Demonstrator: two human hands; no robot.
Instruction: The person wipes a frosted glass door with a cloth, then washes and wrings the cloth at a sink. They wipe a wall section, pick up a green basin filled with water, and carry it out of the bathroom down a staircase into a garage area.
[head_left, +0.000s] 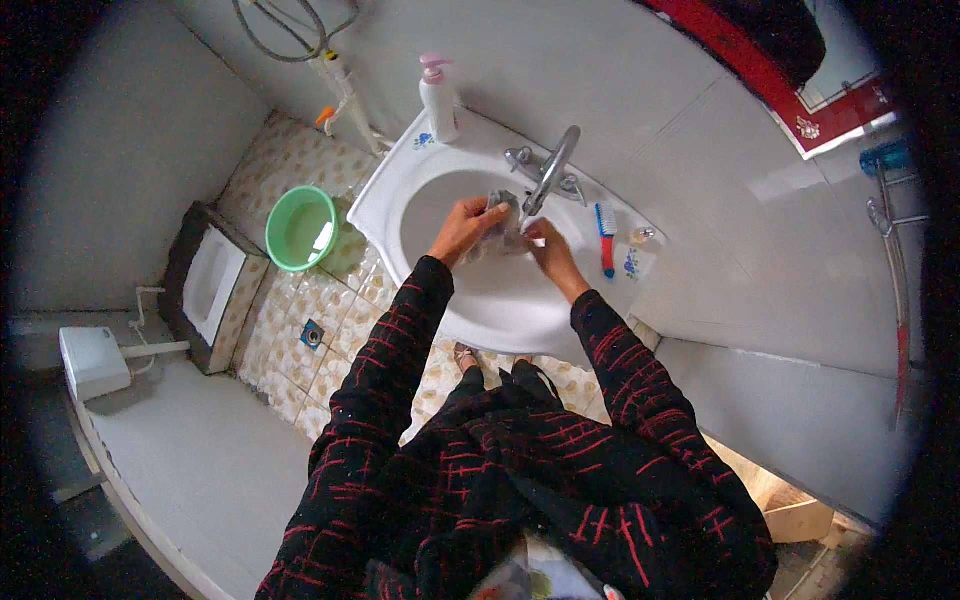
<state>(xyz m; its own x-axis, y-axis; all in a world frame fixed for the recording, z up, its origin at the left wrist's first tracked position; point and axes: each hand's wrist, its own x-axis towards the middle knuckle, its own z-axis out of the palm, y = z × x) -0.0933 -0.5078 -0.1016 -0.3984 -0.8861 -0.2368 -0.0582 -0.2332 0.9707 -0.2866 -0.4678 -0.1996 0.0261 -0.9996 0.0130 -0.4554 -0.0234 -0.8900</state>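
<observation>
Over the white washbasin (510, 307), my left hand (469, 225) grips a thin greyish cloth (495, 238). My right hand (553, 251) pinches the other side of this wet-looking fabric, just below the spout of the chrome faucet (555, 169). The cloth hangs bunched between both hands; its exact kind is unclear. Right of the bowl, on the basin's rim, lies a red and blue brush (606, 240) with white bristles. A small clear item (642, 236) sits beside it. At the back left corner stands a white pump bottle (439, 105) with a pink top.
A green plastic basin (301, 229) holding water stands on the wet tiled floor (337, 300), left of the washbasin. Farther left is a squat toilet (214, 285) on a raised base, with a floor drain (312, 334) nearby. A hose (289, 52) hangs on the wall.
</observation>
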